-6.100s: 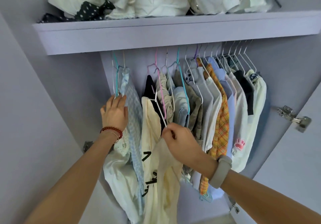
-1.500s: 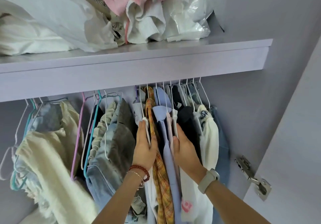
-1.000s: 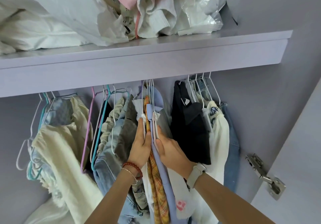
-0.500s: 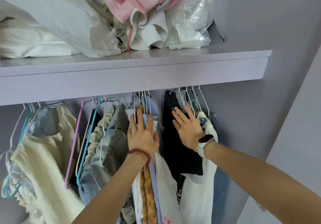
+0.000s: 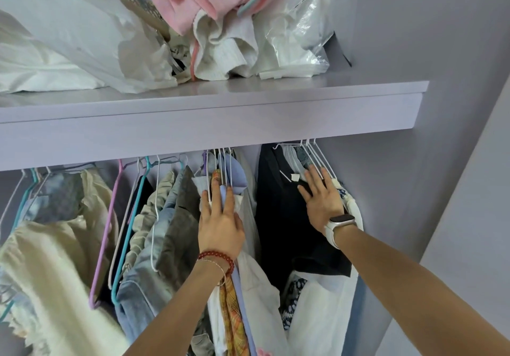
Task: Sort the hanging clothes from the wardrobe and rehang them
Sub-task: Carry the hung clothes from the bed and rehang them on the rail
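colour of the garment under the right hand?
Black garment, under the right hand; head view.

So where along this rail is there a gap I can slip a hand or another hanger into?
One gap shows: between the light blue shirt under the left hand and the black garment that the right hand touches. Hangers pack tightly on either side. The shelf has a bare front strip; behind it, bags and clothes pile up.
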A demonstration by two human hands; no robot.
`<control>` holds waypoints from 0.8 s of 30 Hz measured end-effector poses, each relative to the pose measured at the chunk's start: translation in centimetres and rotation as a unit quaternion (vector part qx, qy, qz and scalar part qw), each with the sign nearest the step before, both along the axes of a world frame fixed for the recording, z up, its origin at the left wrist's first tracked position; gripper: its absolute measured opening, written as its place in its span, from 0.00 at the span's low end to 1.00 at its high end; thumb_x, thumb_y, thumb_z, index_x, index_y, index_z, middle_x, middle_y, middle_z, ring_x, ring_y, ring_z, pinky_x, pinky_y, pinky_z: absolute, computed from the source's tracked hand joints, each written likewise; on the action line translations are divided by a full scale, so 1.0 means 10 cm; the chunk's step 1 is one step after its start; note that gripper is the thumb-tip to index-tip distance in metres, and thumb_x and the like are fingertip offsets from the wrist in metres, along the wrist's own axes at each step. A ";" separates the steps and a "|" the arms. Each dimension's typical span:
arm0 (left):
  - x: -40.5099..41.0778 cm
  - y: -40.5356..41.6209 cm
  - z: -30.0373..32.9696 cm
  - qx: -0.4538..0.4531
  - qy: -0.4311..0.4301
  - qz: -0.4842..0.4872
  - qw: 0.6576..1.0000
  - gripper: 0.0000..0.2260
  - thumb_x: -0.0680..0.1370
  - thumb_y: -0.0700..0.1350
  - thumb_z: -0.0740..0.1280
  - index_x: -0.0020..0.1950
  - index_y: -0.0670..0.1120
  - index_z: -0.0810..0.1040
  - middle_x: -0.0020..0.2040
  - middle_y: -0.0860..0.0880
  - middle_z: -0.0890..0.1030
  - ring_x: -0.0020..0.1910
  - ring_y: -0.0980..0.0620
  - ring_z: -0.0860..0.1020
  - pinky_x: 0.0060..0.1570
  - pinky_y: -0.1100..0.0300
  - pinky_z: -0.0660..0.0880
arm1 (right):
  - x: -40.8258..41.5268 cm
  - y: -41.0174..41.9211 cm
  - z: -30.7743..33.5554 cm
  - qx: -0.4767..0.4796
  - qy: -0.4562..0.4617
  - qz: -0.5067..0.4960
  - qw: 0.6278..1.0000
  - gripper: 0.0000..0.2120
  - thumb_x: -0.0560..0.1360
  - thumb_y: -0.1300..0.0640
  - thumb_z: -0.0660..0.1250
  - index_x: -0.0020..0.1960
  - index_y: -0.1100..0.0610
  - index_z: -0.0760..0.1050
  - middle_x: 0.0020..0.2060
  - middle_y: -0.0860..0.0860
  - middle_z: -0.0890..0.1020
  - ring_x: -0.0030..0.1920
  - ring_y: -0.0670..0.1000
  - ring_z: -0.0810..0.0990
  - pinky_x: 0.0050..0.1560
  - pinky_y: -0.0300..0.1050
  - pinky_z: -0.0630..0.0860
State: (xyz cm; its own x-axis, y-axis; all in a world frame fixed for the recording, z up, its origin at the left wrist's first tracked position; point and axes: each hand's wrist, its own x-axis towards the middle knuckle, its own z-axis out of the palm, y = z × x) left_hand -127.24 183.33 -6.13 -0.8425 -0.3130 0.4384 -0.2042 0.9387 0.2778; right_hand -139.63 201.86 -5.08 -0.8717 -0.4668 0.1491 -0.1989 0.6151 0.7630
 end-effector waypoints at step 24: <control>0.14 -0.05 -0.04 -0.033 -0.062 0.005 0.998 0.25 0.81 0.54 0.48 0.76 0.53 0.45 0.76 0.49 0.37 0.74 0.46 0.37 0.71 0.45 0.51 | 0.61 0.13 -0.29 -0.238 -0.053 0.102 0.964 0.25 0.80 0.47 0.43 0.75 0.54 0.51 0.75 0.58 0.50 0.75 0.58 0.42 0.67 0.60 0.28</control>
